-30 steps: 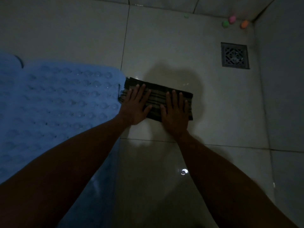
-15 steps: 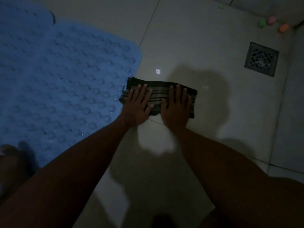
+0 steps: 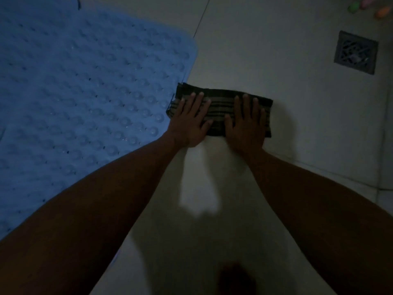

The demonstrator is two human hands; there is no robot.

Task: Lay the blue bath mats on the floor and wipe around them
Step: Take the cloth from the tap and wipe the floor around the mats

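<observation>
Head view is showing the blue mat (image 3: pixel 85 99) lying flat on the tiled floor (image 3: pixel 265 50), filling the left side. A folded striped cloth (image 3: pixel 221 109) is lying just beside its right edge. Both hands are pressing it down with fingers straight and spread, the left hand (image 3: pixel 191 122) nearest the mat, the right hand (image 3: pixel 246 124) beside it. A square drain (image 3: pixel 355 55) is sitting well apart at upper right, with small coloured objects (image 3: pixel 369 6), blurred, lying in the far corner.
</observation>
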